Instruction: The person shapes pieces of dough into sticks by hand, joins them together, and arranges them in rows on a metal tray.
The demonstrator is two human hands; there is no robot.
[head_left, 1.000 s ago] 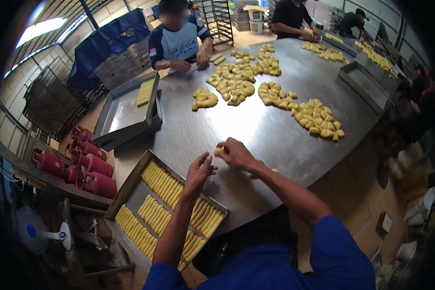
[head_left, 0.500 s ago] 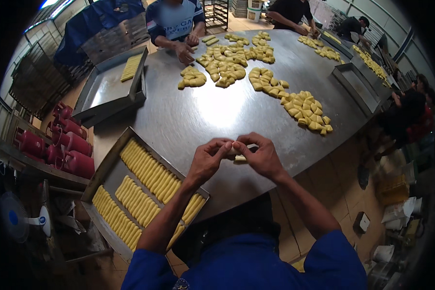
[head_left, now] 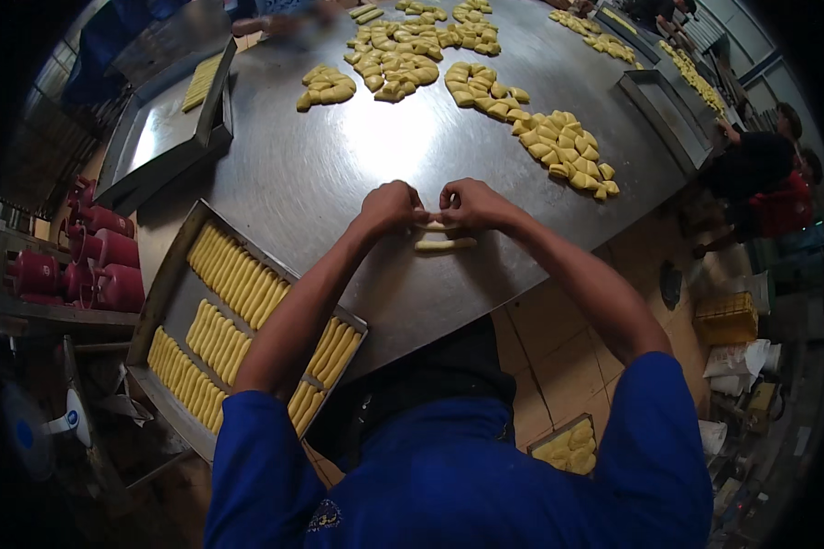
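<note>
1. Left hand point(head_left: 392, 206) and right hand point(head_left: 471, 203) are pinching a dough strip point(head_left: 436, 226) over the table point(head_left: 311, 183), a roll point(head_left: 446, 246) lying just beside it.
2. Tray point(head_left: 168, 297) is already holding loads of sticks point(head_left: 235, 277).
3. Lots of lumps point(head_left: 558, 142) are sitting unrolled.

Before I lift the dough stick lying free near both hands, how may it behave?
The dough stick would probably sag, being long and thin. Its rounded shape suggests it may roll if pushed across the smooth metal table.

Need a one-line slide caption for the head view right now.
Left hand and right hand hold a dough strip at the metal table, a tray of dough sticks to their left.
</note>
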